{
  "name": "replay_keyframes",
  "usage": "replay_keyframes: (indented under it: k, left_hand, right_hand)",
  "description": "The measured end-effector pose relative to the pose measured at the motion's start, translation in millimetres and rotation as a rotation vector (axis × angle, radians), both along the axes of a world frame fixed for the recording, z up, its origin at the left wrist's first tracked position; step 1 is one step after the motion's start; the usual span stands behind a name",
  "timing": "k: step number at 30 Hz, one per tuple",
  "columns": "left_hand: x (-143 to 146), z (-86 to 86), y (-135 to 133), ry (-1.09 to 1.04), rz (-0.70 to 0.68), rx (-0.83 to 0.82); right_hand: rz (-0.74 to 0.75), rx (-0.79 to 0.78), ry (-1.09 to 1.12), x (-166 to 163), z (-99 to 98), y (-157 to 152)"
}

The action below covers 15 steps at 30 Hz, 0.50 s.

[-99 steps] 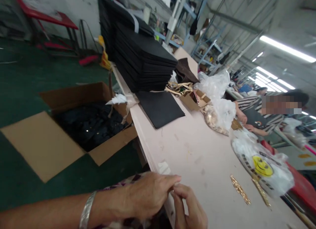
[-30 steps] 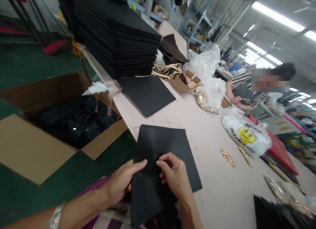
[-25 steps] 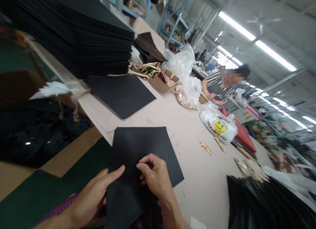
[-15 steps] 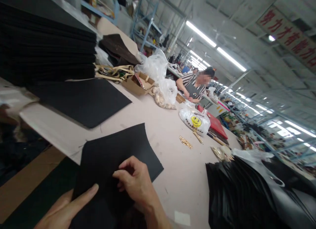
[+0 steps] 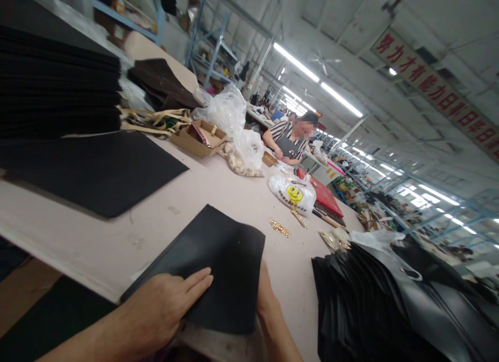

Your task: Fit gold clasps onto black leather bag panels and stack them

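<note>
A black leather-like panel lies in front of me at the table's near edge, its right part raised and slightly curved. A tiny pale dot shows on its upper surface. My left hand rests on the panel's near left part, with its visible fingers stretched flat across it. Along the panel's right edge is my right hand; its fingers are hidden behind the panel. Another black panel lies flat to the left. Beyond my hands is a small pile of gold-coloured metal pieces.
A tall black stack stands at left, and a pile of black panels at right. Farther back are a cardboard box, a smiley-face plastic bag and a red item. A person works across the table.
My right hand has moved from a pinch above the panel to its right edge. My left hand has come over the panel's top. The panel's right part is now raised, and the view has shifted.
</note>
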<state>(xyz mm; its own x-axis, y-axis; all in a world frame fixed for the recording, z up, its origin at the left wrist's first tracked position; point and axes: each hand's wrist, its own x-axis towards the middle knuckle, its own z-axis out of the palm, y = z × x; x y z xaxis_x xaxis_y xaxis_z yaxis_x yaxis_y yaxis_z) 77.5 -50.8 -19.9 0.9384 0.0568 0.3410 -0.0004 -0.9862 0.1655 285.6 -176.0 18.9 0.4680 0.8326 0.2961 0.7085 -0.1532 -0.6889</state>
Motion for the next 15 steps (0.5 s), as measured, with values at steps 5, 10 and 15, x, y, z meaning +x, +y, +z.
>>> replay_keyframes:
  k: [5,10,15]
  left_hand:
    - [2.8,-16.5,-4.1,0.089,0.003,-0.083]
    - [-0.3,-20.5,5.4,0.034,-0.058,-0.219]
    - [3.4,-52.7,6.8,-0.176,-0.026,-0.311]
  right_hand:
    - [-0.381,-0.322,-0.359,81.9,-0.9,-12.2]
    - [-0.538,-0.516,-0.471,144.7,1.4,-2.6]
    - [-0.572,-0.727,-0.574,162.1,-2.8,19.1]
